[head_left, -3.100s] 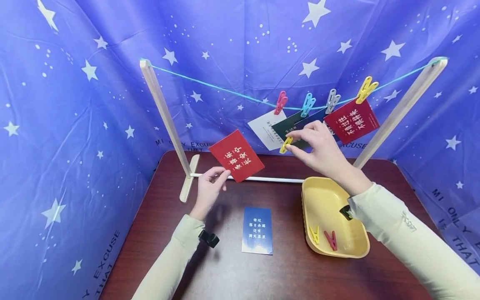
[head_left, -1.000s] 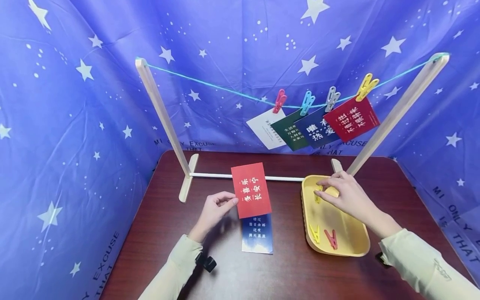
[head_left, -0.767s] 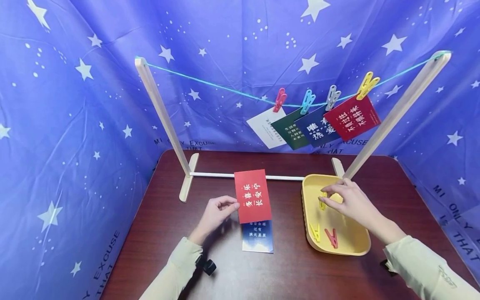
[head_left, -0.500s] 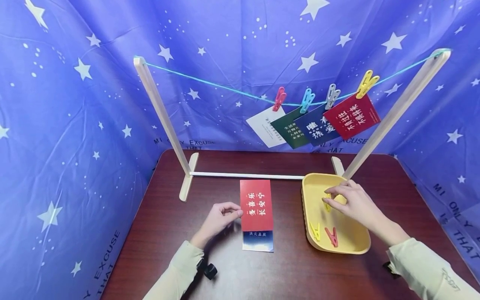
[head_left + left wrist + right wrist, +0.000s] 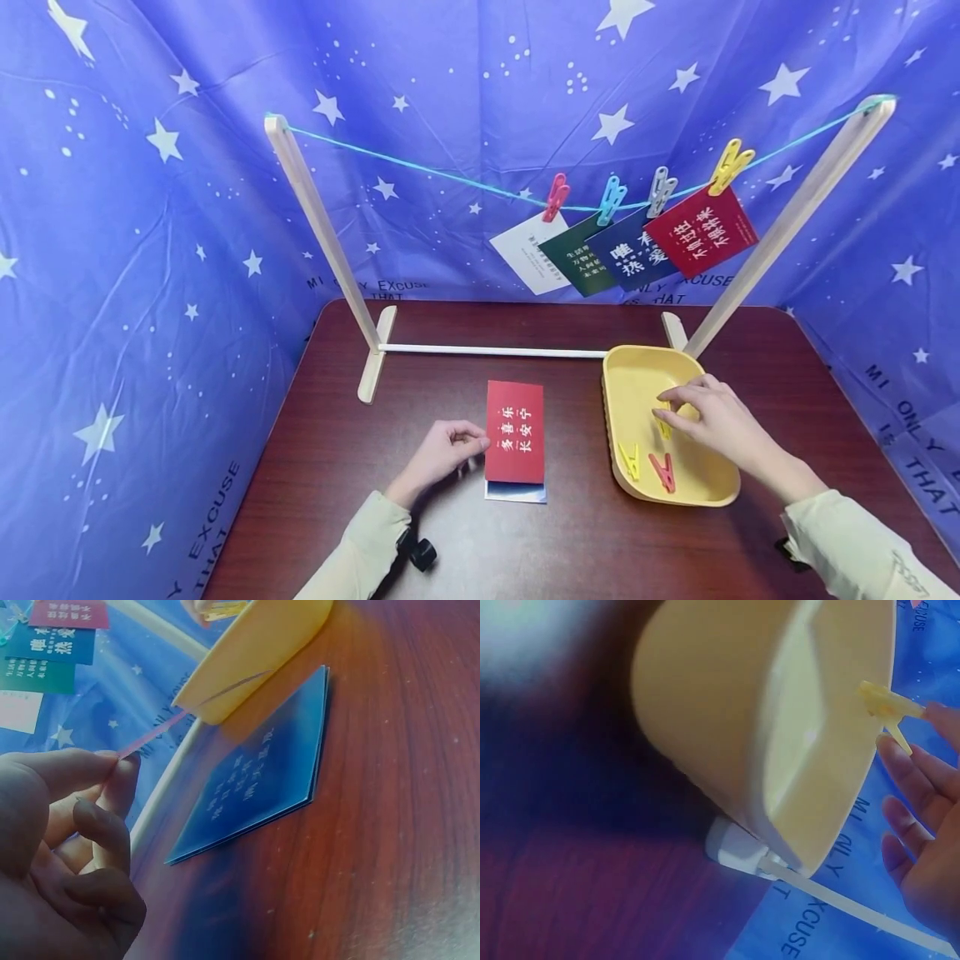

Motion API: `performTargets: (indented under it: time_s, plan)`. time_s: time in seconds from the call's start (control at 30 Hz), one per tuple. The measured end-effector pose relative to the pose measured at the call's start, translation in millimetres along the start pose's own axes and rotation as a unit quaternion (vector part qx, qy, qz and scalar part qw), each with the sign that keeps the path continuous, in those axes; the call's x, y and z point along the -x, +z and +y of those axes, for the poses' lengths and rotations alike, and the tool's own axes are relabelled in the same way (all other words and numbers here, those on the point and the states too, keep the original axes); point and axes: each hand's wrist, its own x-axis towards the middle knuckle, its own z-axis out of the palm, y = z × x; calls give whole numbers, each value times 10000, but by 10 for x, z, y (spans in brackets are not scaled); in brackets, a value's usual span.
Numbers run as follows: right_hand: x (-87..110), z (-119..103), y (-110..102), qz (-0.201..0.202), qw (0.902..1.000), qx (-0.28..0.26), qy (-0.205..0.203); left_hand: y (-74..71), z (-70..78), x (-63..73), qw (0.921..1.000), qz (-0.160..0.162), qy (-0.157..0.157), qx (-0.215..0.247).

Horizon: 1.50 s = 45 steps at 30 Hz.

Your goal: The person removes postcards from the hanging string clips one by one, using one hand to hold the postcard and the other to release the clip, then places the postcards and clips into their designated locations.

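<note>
My left hand [image 5: 438,457] pinches the left edge of a red card [image 5: 516,425] with white lettering. That card hangs above a blue card [image 5: 516,493] on the table and hides most of it in the head view. The left wrist view shows the red card edge-on, with the blue card [image 5: 255,772] lying below and apart from it as a thin stack or fold. Over the yellow tray [image 5: 628,354], my right hand [image 5: 727,425] pinches a yellow clothespin [image 5: 664,427]. A second yellow clothespin [image 5: 630,461] and a red clothespin [image 5: 662,472] lie in the tray.
Behind the hands stands a wooden frame [image 5: 322,225] with a white crossbar [image 5: 495,351]. From its green string [image 5: 420,166] hang several cards on clothespins, including a white card [image 5: 528,254] and a dark red card [image 5: 701,233]. A starry blue curtain surrounds the table.
My right hand has come down from near the hanging cards to the tray, still with the yellow clothespin. My left hand has lowered and straightened the red card over the blue one.
</note>
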Motion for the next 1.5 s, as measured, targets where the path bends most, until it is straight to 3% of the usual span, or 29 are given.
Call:
performTargets:
  time_s: [0.43, 0.93, 1.33, 1.5]
  plan:
    - [160, 6, 108, 1, 10000, 57, 23, 66, 28, 30, 9975, 153, -680, 137]
    - [229, 30, 150, -65, 9998, 191, 68, 111, -34, 46, 9958, -2, -906, 146]
    - [240, 58, 153, -296, 9987, 397, 117, 111, -64, 50, 9978, 10, -604, -278]
    - [239, 44, 111, -618, 9958, 659, 162, 107, -61, 49, 9981, -54, -575, -224]
